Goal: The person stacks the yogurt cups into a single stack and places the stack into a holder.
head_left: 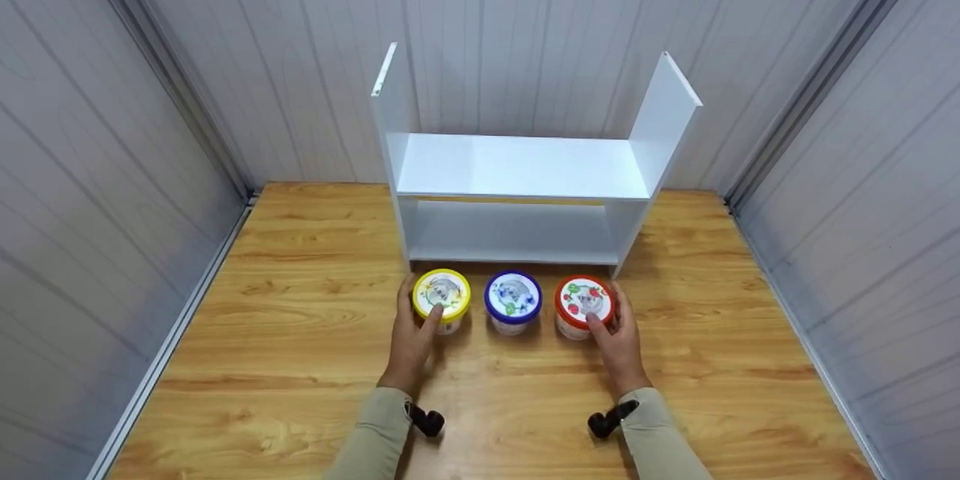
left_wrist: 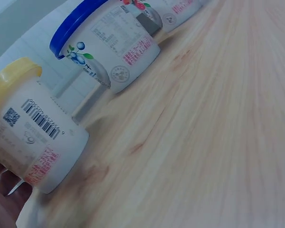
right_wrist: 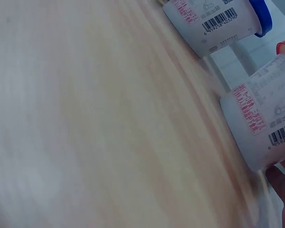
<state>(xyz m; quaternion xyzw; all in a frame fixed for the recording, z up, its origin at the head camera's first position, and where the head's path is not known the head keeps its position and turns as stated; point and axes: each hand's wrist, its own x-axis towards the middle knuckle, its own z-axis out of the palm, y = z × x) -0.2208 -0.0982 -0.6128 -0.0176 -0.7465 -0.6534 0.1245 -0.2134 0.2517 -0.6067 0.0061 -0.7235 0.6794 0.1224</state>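
3 tubs in a row, the outer 2 held.
The left hand (head_left: pixel 409 341) holds the yellow-lidded tub (head_left: pixel 441 286), thumb over the lid, fingers around its outer side; the blue-lidded tub (head_left: pixel 513 294) stands untouched between; the red-lidded tub (head_left: pixel 579 289) is held likewise by the right hand (head_left: pixel 622 346). All 3 appear upright on the desk (head_left: pixel 300 367), just before the white shelf (head_left: pixel 521 165). The step in hand looks like gripping the outer 2; the next move seems to call for firm, level holds clear of the middle tub.
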